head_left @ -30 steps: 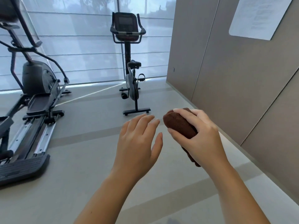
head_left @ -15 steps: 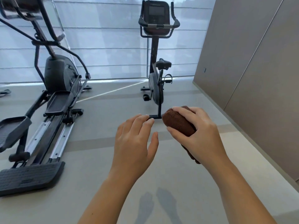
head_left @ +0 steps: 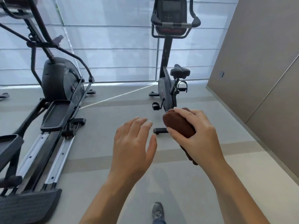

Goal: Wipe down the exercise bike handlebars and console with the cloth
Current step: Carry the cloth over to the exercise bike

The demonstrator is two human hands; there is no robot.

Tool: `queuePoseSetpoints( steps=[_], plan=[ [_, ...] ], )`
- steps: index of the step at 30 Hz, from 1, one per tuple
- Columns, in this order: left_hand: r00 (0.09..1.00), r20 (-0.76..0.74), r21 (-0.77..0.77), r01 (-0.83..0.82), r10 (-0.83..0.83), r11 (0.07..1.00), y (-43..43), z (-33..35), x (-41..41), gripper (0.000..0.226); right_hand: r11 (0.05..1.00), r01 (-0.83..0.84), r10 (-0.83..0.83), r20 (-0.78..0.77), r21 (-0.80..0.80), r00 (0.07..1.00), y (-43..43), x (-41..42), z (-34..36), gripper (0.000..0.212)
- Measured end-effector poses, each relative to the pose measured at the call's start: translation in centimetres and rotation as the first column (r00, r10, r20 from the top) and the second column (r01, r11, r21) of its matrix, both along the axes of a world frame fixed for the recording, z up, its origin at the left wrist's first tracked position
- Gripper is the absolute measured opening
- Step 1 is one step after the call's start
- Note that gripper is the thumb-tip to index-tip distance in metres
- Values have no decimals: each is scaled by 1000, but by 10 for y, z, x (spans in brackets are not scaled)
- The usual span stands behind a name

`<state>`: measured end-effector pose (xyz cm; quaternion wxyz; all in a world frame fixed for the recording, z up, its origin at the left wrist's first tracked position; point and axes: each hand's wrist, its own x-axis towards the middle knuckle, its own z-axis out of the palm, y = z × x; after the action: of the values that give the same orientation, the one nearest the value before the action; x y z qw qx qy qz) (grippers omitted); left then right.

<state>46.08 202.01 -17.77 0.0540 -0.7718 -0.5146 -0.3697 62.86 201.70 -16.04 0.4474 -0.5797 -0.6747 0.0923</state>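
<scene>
Right hand (head_left: pixel 199 135) gripping folded brown cloth (head_left: pixel 178 125), left hand (head_left: pixel 132 143) palm-down, fingers loosely spread, empty

Gym room: upright exercise bike (head_left: pixel 169 75), elliptical trainer (head_left: pixel 53 97), grey floor (head_left: pixel 113 94), blind-covered windows (head_left: pixel 113 46), panelled wall (head_left: pixel 258 62).

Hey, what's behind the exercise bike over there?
Behind the exercise bike hang pale window blinds, backlit, reaching almost to the floor. The console and post cover parts of them, and the blinds hide whatever lies outside.
</scene>
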Motion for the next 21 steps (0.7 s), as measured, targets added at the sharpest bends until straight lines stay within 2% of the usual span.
queuePoseSetpoints(
  steps=[8,16,21],
  plan=[
    [997,-47,14,-56,56,998,199,13,16,39,993,-79,87,-90,90,992,201,15,12,57],
    [995,-11,8,-95,95,995,357,14,9,37,988,-108,119,-98,111,988,366,16,18,50],
    [995,30,13,-101,100,995,462,-1,-6,36,984,-72,94,-131,160,987,466,-1,2,48]
  ],
)
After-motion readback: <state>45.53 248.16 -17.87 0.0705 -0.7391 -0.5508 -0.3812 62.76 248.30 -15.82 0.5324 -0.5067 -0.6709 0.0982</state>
